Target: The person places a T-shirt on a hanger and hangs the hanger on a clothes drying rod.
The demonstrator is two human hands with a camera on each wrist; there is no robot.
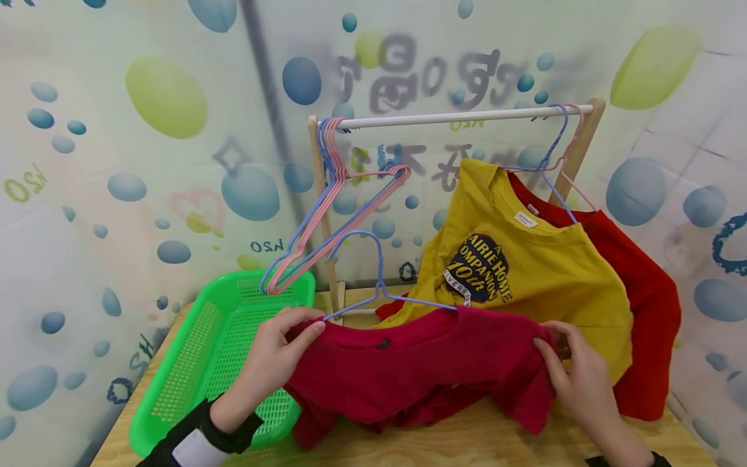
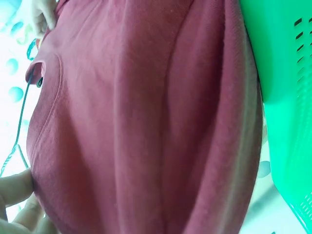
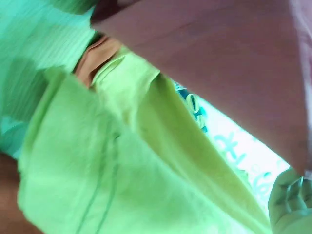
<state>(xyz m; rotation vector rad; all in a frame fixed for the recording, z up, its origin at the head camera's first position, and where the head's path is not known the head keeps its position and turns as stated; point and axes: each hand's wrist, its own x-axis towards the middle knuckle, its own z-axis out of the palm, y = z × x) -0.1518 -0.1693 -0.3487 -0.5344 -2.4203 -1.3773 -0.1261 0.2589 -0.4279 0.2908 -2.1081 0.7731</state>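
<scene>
A crimson shirt (image 1: 403,370) is held up by its two shoulders, its neckline facing up. A blue hanger (image 1: 380,272) sits inside the neckline, with its hook rising above the collar. My left hand (image 1: 279,350) pinches the left shoulder with the hanger's end, thumb on the near side. At the opposite shoulder, my right hand (image 1: 574,373) grips the cloth between thumb and fingers. The left wrist view is filled mostly by the shirt front (image 2: 131,117), with left fingers (image 2: 17,190) at its edge. The hanger's right arm disappears under the fabric.
A wooden rack with a white rail (image 1: 443,119) stands behind. Pink and blue hangers (image 1: 332,194) hang at its left end. A yellow printed T-shirt (image 1: 543,272) and a red garment (image 1: 642,292) hang at the right. A green plastic basket (image 1: 169,383) lies left on the wooden table (image 1: 467,444).
</scene>
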